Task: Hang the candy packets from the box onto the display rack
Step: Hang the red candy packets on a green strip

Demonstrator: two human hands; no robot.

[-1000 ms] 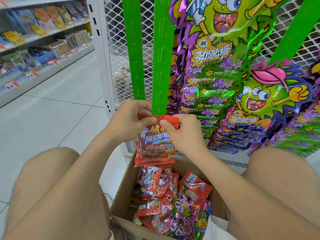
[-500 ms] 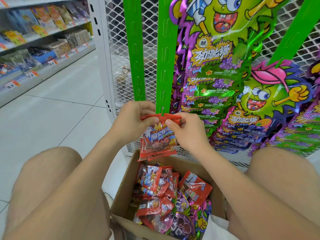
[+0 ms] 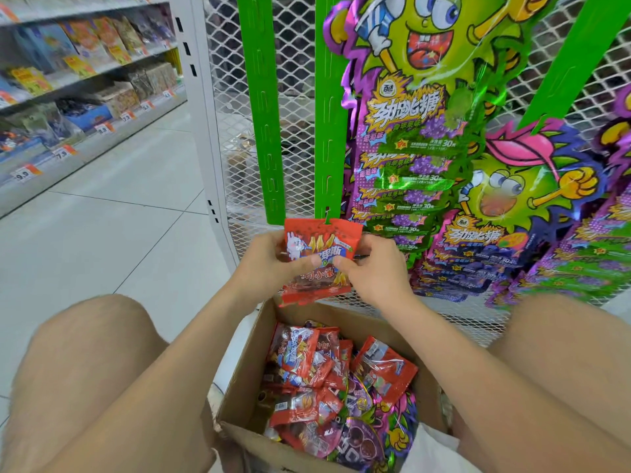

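Both hands on one red packet (image 3: 319,259) at the bottom end of a green strip (image 3: 328,107), its top on the strip's hook. Left hand (image 3: 269,264) and right hand (image 3: 375,271) pinch its sides, thumbs on front. More packets lie in the box (image 3: 239,380) below.

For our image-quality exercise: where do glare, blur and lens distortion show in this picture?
Head view: glare streaks the hanging green-and-purple foil candy packets; the stocked shelves at left are soft; the wide lens splays the white metal rack post and green plastic hanging strips.
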